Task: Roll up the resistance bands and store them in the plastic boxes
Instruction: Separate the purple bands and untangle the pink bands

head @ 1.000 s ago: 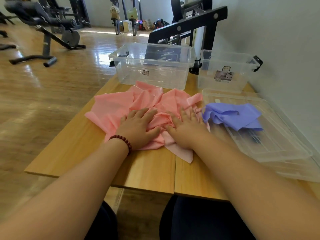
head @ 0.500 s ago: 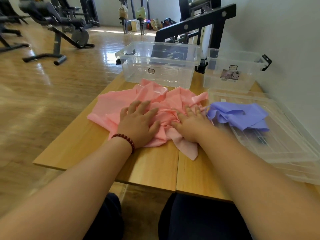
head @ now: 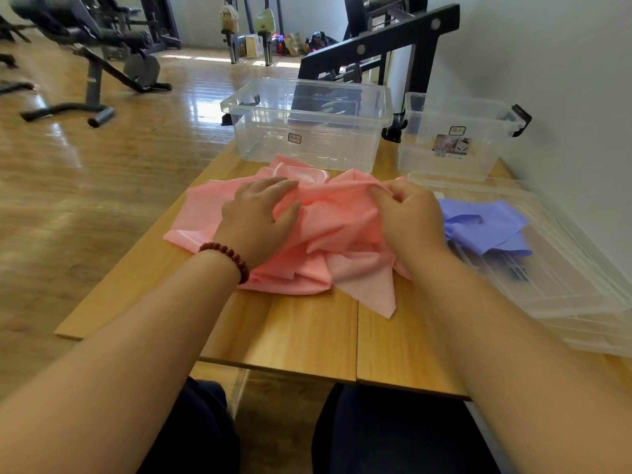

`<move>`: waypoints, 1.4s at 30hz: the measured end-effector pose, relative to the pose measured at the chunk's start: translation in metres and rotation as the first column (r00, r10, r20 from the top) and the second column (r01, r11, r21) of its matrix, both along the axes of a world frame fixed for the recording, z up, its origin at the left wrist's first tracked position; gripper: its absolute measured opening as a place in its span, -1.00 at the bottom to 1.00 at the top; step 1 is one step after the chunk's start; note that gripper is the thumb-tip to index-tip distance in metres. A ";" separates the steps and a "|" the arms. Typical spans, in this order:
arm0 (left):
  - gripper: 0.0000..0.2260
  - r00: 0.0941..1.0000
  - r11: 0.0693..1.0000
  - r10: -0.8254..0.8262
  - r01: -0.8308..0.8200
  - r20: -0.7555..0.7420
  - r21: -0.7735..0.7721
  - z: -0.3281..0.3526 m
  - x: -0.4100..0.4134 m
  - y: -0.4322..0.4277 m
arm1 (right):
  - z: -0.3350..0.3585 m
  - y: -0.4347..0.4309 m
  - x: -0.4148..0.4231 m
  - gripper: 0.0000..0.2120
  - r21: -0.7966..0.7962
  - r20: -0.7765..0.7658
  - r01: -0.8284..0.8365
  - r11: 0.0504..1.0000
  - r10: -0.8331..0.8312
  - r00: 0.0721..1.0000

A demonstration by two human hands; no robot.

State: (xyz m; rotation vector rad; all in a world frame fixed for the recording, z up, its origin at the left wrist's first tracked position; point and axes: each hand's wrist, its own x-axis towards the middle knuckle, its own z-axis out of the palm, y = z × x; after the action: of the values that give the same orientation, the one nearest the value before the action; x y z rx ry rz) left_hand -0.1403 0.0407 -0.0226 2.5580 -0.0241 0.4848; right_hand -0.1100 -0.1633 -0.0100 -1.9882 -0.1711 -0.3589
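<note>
A crumpled pink resistance band (head: 342, 234) lies in a heap on the wooden table (head: 290, 336). My left hand (head: 256, 217), with a bead bracelet at the wrist, grips a fold on the heap's left side with curled fingers. On the right side, my right hand (head: 410, 217) pinches a raised fold of the same band. A purple resistance band (head: 485, 224) lies bunched on a clear lid (head: 564, 278) just right of my right hand. Behind the heap stand a large clear plastic box (head: 307, 128) and a smaller clear box (head: 451, 138), both open with nothing inside.
A white wall runs along the table's right edge. A black metal frame (head: 376, 42) stands behind the boxes. Gym benches and machines (head: 102, 56) stand on the wooden floor to the left. The table's near edge is close to my knees.
Both hands lay flat on the pink band before; their fingers have curled and gathered folds of it, and the heap is bunched higher. The view has shifted slightly.
</note>
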 end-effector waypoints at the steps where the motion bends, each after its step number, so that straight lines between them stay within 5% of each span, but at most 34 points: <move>1: -0.49 1.000 1.000 -0.011 0.010 0.020 0.026 0.000 0.000 0.001 | 0.004 -0.005 -0.001 -0.83 0.084 -0.022 0.018 0.996 -0.017 1.000; 4: -0.60 0.995 0.997 -0.078 0.077 0.055 0.016 0.000 0.001 0.002 | 0.011 -0.017 -0.005 -0.80 0.335 -0.157 0.077 0.939 -0.025 0.987; 7: -0.56 0.971 0.979 -0.185 0.195 0.151 -0.053 0.004 -0.004 -0.007 | 0.013 -0.021 -0.015 -0.81 0.539 -0.270 0.031 0.842 0.138 0.953; 12: -0.47 0.937 0.925 -0.349 0.344 -0.005 -0.160 0.017 -0.020 -0.043 | 0.008 -0.020 -0.035 -0.84 0.636 -0.268 -0.038 0.771 0.267 0.926; 17: -0.94 0.962 0.935 -0.273 0.262 -0.015 -0.238 0.015 -0.030 -0.050 | 0.008 -0.025 -0.048 -0.76 0.666 -0.271 -0.003 0.746 0.246 0.931; 21: -0.84 0.987 0.968 -0.151 0.159 0.053 -0.196 0.010 -0.043 -0.057 | 0.003 -0.031 -0.057 -0.70 0.728 -0.285 0.057 0.684 0.226 0.932; 25: -0.61 0.989 0.991 -0.006 -0.014 -0.150 -0.130 -0.005 -0.044 -0.065 | -0.002 -0.033 -0.068 -0.81 0.809 -0.271 0.145 0.570 0.142 0.952; 28: -0.53 0.977 0.993 0.079 -0.094 -0.199 -0.068 -0.015 -0.041 -0.066 | -0.014 -0.036 -0.077 -0.85 0.736 -0.302 0.206 0.645 0.040 0.952; 32: -0.51 0.986 0.950 0.116 -0.146 -0.122 -0.276 0.000 -0.052 -0.073 | -0.018 -0.041 -0.103 -0.78 0.349 -0.111 0.041 0.936 -0.002 0.994; 35: -0.48 0.970 0.802 0.027 -0.165 -0.242 -0.574 0.015 -0.055 -0.081 | -0.018 -0.037 -0.126 -0.82 -0.039 0.184 -0.224 0.974 0.228 0.956; 38: -0.67 0.951 0.482 -0.028 -0.258 -0.308 -0.838 0.016 -0.053 -0.079 | -0.035 -0.034 -0.136 -0.74 -0.327 0.289 -0.272 0.905 0.370 0.883; 42: -0.87 0.905 0.148 -0.137 -0.383 -0.402 -0.912 0.020 -0.059 -0.078 | -0.048 -0.034 -0.143 -0.69 -0.356 0.354 -0.228 0.906 0.357 0.865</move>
State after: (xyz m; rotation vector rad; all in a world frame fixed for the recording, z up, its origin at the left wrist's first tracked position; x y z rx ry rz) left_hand -0.1989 -0.0376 -0.0029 1.1970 0.5216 -0.0667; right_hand -0.2531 -0.1974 -0.0578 -2.1189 -0.8408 -0.5759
